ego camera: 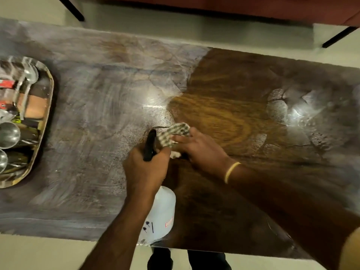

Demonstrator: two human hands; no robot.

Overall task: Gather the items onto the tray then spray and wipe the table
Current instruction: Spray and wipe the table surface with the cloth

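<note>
My left hand [146, 168] grips a white spray bottle [161, 215] by its black trigger head, held above the middle of the wooden table [224, 106]. My right hand [202, 151] presses a checked cloth [173, 134] flat on the table just beyond the bottle's nozzle. The table's left half looks hazy and streaked with spray; a patch at the right also glistens with droplets. A steel tray [47, 106] at the far left holds spoons, steel bowls and small packets.
Past the table's far edge stand a reddish sofa [253, 8] and black furniture legs [339, 37] on a pale floor. The table's near edge runs just in front of my legs. A yellow band sits on my right wrist.
</note>
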